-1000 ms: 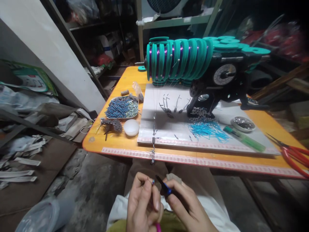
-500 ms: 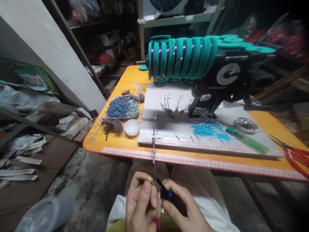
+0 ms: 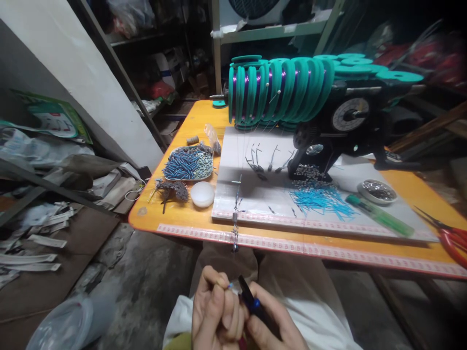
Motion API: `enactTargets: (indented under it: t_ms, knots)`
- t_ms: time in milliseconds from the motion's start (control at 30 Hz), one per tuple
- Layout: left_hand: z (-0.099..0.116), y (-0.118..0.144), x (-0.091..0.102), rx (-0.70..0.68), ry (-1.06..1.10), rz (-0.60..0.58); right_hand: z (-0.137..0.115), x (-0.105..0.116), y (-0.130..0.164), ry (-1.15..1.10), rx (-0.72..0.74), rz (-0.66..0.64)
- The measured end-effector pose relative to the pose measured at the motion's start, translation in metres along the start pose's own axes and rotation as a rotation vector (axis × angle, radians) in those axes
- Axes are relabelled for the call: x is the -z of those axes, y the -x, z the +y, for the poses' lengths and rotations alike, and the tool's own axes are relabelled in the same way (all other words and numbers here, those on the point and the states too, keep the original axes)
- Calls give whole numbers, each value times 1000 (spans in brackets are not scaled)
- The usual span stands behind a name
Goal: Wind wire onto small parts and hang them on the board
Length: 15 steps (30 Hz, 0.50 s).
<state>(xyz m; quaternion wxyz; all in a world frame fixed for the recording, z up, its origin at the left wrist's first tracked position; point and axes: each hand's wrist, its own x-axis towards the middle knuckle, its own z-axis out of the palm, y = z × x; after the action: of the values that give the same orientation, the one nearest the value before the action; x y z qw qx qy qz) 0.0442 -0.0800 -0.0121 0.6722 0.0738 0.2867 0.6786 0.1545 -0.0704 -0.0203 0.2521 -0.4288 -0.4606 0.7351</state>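
Observation:
My left hand (image 3: 219, 308) is closed in front of my lap, with a tiny blue piece (image 3: 230, 286) pinched at the thumb and fingertip. Beside it, my right hand (image 3: 273, 318) grips a black scissor-like tool (image 3: 247, 290) with a blue part at its middle. The tool's two black tips are apart and point up toward the left fingertips, with nothing visible between them. Above both hands, a thin line of small metal fittings (image 3: 235, 218) lies over the board and hangs past the table edge.
Green spools (image 3: 280, 90) of purple line sit on a black machine (image 3: 328, 131). A tray of blue springs (image 3: 182, 163), a white cup (image 3: 202, 194), blue sticks (image 3: 323, 201), a green tube (image 3: 381, 216) and red-handled pliers (image 3: 450, 238) lie on the yellow table (image 3: 146, 214).
The line that ran from the hanging fittings to my left fingertips no longer shows there. The tool's tips have parted, and my hands sit slightly lower. The view has shifted a little.

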Motion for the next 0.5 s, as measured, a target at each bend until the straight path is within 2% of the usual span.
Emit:
enactTargets:
  t_ms: [100, 233, 367, 433, 500]
  knots:
    - [3, -1, 4, 40, -18, -37, 5, 14, -2, 293, 146, 49]
    - [5, -3, 5, 84, -18, -76, 14, 26, -3, 540, 222, 181]
    - [7, -6, 3, 99, -13, -79, 15, 26, -6, 568, 365, 199]
    - [6, -6, 1, 108, 9, -86, 15, 23, -8, 509, 356, 163]
    - [3, -6, 0, 129, 53, -100, 15, 19, -8, 401, 274, 112]
